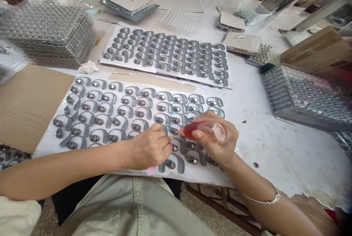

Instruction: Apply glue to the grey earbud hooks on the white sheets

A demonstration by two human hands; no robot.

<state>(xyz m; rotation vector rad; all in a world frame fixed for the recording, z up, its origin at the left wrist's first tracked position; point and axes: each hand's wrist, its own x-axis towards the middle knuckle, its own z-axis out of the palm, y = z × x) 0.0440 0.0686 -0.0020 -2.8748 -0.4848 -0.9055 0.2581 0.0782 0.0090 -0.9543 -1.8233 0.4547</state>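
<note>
An assembly workshop, by the look of it: rows of identical hook-shaped pieces (140,114) fill the frame's centre on a scuffed white worktable (255,137), with stacked plastic trays (55,34) at upper left and cardboard (316,49) at upper right.

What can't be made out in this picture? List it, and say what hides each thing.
All in the head view:
1. Most of the small yellow thing: the left hand covers the rest.
2. The bottle's gripped side: behind the right hand.
3. Whether the bottle's tip touches a gray hook: too small to tell.
4. The far end of the right-hand tray stack: cut off by the right edge, and blurred.
</note>
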